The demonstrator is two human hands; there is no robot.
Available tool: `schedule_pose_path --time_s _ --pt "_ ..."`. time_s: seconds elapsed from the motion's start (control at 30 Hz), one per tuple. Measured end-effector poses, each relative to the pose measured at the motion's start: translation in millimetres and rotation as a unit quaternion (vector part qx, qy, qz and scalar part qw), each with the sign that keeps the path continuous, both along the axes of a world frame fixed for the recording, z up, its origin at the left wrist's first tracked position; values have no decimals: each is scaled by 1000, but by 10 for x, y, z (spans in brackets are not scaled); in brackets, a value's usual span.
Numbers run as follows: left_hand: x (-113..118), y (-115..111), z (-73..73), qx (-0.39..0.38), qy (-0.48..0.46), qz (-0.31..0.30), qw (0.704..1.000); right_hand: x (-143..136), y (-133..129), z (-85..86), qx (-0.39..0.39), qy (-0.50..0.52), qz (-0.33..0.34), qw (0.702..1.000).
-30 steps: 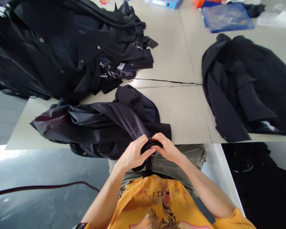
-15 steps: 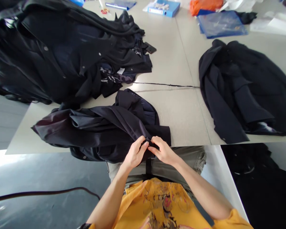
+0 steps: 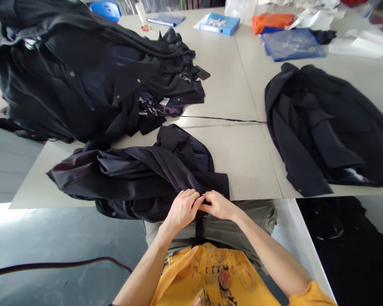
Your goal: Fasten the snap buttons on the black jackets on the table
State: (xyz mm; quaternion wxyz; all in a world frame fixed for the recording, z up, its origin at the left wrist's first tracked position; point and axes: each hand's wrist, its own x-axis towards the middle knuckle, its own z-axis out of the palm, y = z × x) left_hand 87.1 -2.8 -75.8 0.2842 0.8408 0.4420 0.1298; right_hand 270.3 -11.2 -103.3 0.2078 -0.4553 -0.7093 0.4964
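Note:
A dark garment [image 3: 137, 170] lies bunched along the front edge of the pale table, part of it hanging over the edge. Both hands are at its right end, close together. My left hand [image 3: 184, 208] has its fingers closed on the dark cloth, back of the hand upward. Touching or nearly touching it, my right hand [image 3: 219, 205] pinches the same cloth between thumb and fingers. The exact bit of cloth between the fingertips is small and partly hidden.
A large pile of dark garments [image 3: 92, 72] covers the table's left side. Another dark jacket [image 3: 328, 127] lies at the right. Farther back are a dark tag [image 3: 203, 73], a blue binder [image 3: 220, 24], a blue plastic folder [image 3: 293, 44] and an orange bag [image 3: 272, 22].
The view has tilted up slightly. My left hand has rolled so its back shows more and its fingers are more curled, and the two hands are closer together on the cloth.

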Motion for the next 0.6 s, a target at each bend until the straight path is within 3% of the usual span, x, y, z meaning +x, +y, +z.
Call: schedule_pose_path --time_s 0.27,0.37,0.6 --pt "-20 20 -78 18 -19 -7 1000 -18 80 -84 -145 30 55 987" --pt "-32 44 -110 9 -29 -19 999 -21 105 -113 -138 26 75 987" --pt "-18 146 -221 -74 -60 1 995 -29 99 -180 -97 33 41 994"
